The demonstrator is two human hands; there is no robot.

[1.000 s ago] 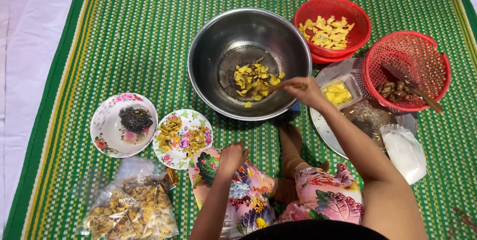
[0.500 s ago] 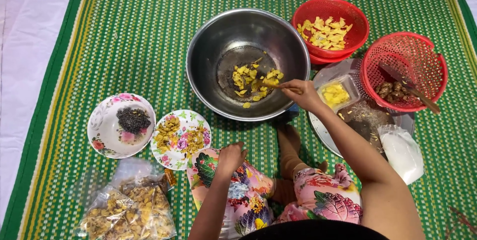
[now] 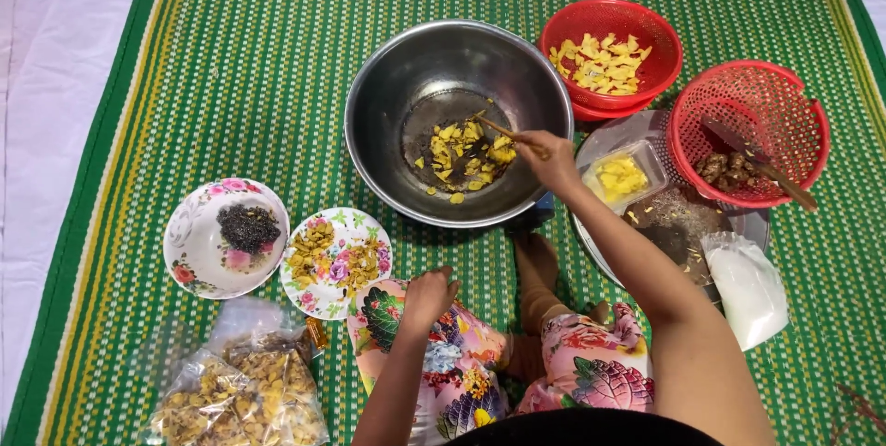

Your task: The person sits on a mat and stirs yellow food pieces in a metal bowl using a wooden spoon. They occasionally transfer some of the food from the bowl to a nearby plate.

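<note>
My right hand [image 3: 551,156] reaches over the rim of a large steel bowl [image 3: 378,95] and grips a thin wooden stick [image 3: 503,130]. The stick's tip lies among yellow chopped pieces [image 3: 461,155] at the bowl's bottom. My left hand [image 3: 427,298] rests loosely curled on my knee, which is covered in flowered cloth, and holds nothing. It is near a flowered plate [image 3: 336,261] with yellow-brown bits.
A flowered bowl [image 3: 198,225] holds dark seeds. A clear bag [image 3: 231,391] of dried pieces lies at lower left. Two red baskets [image 3: 609,22] [image 3: 748,132] stand at right, with a tray [image 3: 738,225], a small tub [image 3: 623,178] of yellow paste and a white powder bag [image 3: 749,287]. Green woven mat [image 3: 231,59] underneath.
My right hand has moved left along the bowl's rim with the stick, and the yellow pieces in the bowl have shifted. The left hand stays on the knee.
</note>
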